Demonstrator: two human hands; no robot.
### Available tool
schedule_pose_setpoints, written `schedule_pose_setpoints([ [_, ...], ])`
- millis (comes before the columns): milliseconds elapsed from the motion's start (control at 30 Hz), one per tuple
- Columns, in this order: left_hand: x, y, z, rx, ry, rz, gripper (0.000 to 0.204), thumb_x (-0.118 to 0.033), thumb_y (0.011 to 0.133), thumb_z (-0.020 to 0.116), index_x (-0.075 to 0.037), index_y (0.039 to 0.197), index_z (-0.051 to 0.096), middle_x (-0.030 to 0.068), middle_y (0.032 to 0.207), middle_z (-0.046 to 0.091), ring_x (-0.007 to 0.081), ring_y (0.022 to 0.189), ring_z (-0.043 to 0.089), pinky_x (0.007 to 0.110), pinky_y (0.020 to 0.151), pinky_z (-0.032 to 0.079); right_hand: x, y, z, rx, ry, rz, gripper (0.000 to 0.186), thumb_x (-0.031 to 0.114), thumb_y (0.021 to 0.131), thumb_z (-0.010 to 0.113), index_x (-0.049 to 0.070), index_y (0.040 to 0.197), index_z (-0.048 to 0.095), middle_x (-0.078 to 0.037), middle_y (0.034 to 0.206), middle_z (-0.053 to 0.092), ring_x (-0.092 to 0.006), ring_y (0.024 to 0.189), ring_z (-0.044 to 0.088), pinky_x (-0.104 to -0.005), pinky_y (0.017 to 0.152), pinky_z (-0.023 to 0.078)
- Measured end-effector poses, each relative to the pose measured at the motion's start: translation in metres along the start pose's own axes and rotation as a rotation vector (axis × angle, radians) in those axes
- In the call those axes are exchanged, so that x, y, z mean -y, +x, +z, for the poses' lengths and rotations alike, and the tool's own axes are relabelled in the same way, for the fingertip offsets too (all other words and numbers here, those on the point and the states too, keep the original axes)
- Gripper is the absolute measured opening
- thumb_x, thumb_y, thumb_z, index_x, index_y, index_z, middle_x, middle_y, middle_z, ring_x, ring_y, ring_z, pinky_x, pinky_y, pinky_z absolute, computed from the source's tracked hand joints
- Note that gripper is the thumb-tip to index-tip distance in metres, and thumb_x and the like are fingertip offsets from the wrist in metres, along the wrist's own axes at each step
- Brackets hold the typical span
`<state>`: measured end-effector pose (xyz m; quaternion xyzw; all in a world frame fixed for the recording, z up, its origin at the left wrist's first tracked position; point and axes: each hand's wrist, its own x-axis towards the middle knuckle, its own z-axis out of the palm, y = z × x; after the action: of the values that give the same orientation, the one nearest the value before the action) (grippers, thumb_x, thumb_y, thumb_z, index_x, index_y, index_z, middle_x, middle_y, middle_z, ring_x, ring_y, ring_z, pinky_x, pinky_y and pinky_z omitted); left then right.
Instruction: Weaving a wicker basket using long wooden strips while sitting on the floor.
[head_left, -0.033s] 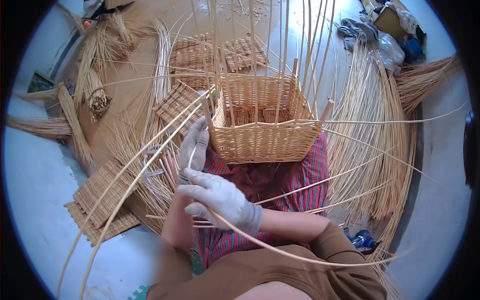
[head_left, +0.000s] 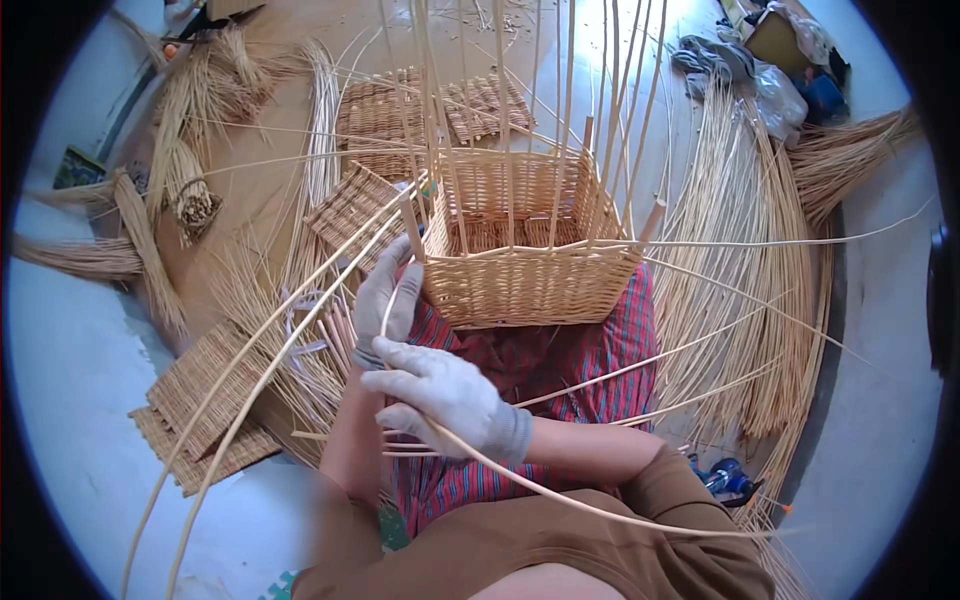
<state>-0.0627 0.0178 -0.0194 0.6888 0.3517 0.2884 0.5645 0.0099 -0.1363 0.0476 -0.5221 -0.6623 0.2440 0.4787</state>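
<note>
My left hand (head_left: pixel 388 295), in a grey glove, is at the near left corner of a woven wicker basket (head_left: pixel 530 285), beside its wooden corner stake (head_left: pixel 414 232), pinching a long pale cane (head_left: pixel 560 501). My right hand (head_left: pixel 440 400), in a white glove, is closed around the same cane lower down; the cane curves off toward the lower right. The basket sits on red striped cloth (head_left: pixel 628 370) over my lap, with upright rods (head_left: pixel 510 80) rising from it and loose canes sticking out sideways.
Woven panels (head_left: pixel 200 390) lie at the lower left, more (head_left: pixel 375 110) beyond the basket. Cane bundles (head_left: pixel 190 190) lie left; long loose canes (head_left: pixel 750 300) spread right. Bags and cloths (head_left: pixel 780 100) are at the back right, blue tools (head_left: pixel 725 480) at the lower right.
My right hand has moved slightly to the right, and the cane in it has shifted a little. My left hand stays at the basket's corner.
</note>
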Motion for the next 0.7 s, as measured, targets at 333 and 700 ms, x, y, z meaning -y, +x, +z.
schedule_pose_setpoints([
  [333,-0.019,0.061,-0.003,0.252,-0.57,-0.002,0.052,-0.049,0.104,0.05,0.001,0.114,0.062,0.0101,0.096,0.067,0.0192,0.092,0.066,0.033,0.086,0.055,-0.019,-0.003,0.001,-0.131,-0.245,-0.093,0.027,0.023,0.072,0.083,0.016,0.096,0.073,-0.002,0.077,0.059,-0.0229,0.072,0.058,-0.0398,0.066,0.044],
  [700,0.004,0.073,0.013,0.069,-0.693,-0.16,0.074,-0.082,0.086,0.048,-0.012,0.059,0.046,-0.0004,0.051,0.04,0.0115,0.038,0.035,0.026,0.034,0.025,-0.096,-0.027,-0.06,-0.739,0.224,0.434,0.017,0.001,0.092,0.071,0.004,0.08,0.06,-0.005,0.071,0.065,-0.0105,0.065,0.061,-0.0279,0.06,0.051],
])
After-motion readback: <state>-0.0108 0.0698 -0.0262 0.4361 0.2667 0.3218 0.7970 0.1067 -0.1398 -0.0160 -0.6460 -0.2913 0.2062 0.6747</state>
